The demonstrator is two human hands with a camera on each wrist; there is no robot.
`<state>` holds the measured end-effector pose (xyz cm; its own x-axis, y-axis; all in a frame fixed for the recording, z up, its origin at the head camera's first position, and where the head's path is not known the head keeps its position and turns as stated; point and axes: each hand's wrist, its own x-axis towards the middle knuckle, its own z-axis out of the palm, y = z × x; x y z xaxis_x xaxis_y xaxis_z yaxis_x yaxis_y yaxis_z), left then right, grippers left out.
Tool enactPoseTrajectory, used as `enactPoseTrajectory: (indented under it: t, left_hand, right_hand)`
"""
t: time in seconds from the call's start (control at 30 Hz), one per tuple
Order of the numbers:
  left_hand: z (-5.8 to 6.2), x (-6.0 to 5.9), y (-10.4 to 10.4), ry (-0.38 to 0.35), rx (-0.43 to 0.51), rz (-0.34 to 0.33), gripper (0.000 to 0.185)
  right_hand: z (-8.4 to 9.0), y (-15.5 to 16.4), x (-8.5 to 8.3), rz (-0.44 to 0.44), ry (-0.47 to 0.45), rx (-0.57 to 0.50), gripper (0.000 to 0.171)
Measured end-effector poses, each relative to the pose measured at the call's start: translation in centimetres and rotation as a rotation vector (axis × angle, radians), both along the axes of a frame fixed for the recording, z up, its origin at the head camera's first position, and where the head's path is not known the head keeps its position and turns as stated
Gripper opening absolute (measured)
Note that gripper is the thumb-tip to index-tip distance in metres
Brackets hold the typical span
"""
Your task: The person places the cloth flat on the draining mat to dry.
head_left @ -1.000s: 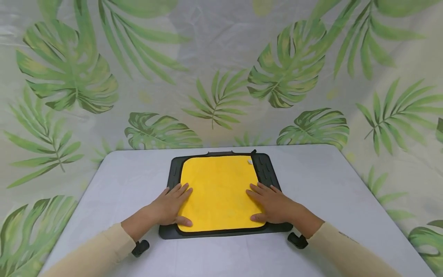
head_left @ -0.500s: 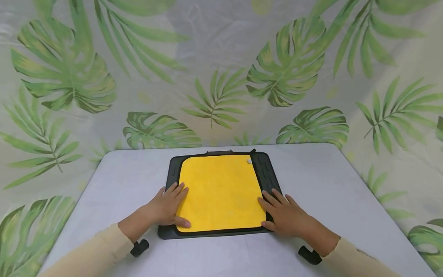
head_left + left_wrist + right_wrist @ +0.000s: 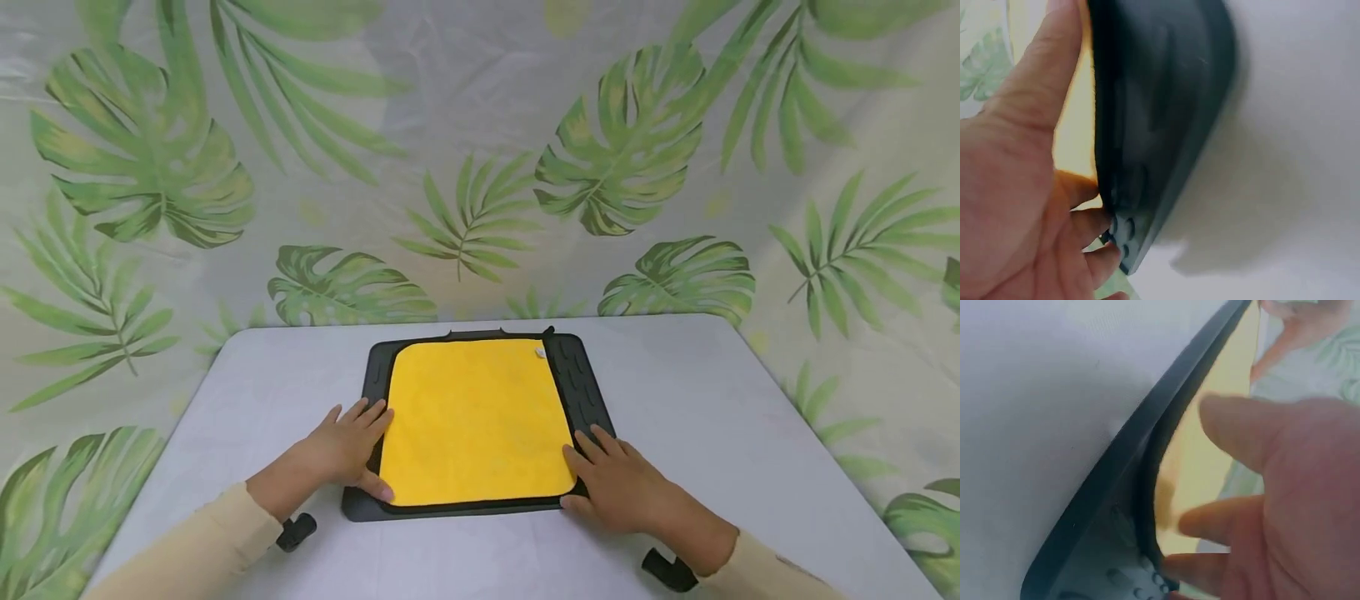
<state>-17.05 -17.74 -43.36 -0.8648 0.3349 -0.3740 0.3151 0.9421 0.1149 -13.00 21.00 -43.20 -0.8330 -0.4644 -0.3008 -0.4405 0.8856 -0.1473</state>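
Observation:
A yellow cloth-like sheet [image 3: 476, 425] with a black border lies flat on a black board [image 3: 583, 375] with raised ridges along its side. A small whitish tag [image 3: 540, 352] sits near the sheet's far right corner. My left hand [image 3: 341, 450] rests with spread fingers at the sheet's left edge, thumb at the near left corner. In the left wrist view, its fingers [image 3: 1094, 222] meet the black border. My right hand [image 3: 626, 483] is at the near right corner, fingers extended over the board's edge. In the right wrist view its thumb [image 3: 1235, 425] is over the yellow surface.
The board lies on a white table [image 3: 285, 383]. Behind the table hangs a leaf-patterned cloth [image 3: 480, 208]. Black wrist-worn devices [image 3: 296, 532] show below both wrists.
My right hand has moved right and toward me, from on the yellow sheet to its near right corner. My left hand has slid slightly left, to the sheet's edge. Sheet and board look still.

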Motion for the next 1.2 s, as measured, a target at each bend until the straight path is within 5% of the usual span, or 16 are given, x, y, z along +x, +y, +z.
enactPoseTrajectory:
  t: [0.13, 0.3, 0.47, 0.63, 0.97, 1.2]
  left_hand:
    - [-1.0, -1.3, 1.0, 0.018, 0.05, -0.009, 0.121]
    - [-1.8, -4.2, 3.0, -0.021, 0.073, -0.035, 0.119]
    - [-1.5, -7.3, 4.1, -0.038, 0.065, -0.014, 0.109]
    - [-1.2, -9.2, 4.0, -0.056, 0.055, 0.028, 0.111]
    - [-0.4, -9.5, 1.8, -0.03, -0.029, 0.1, 0.118]
    - [-1.2, -7.1, 2.4, -0.005, -0.018, -0.04, 0.12]
  right_hand:
    - [-1.1, -1.0, -2.8, 0.058, 0.025, -0.104, 0.073]
    - [-2.1, -3.1, -7.8, 0.09, -0.031, -0.136, 0.078]
    - [-2.6, -4.3, -11.9, 0.058, -0.091, -0.094, 0.08]
    - [-3.2, -3.7, -14.2, -0.027, -0.07, -0.102, 0.078]
    - [-2.8, -1.6, -14.9, -0.106, 0.008, -0.06, 0.086]
    - [-2.3, -1.5, -10.7, 0.033, 0.029, -0.129, 0.09]
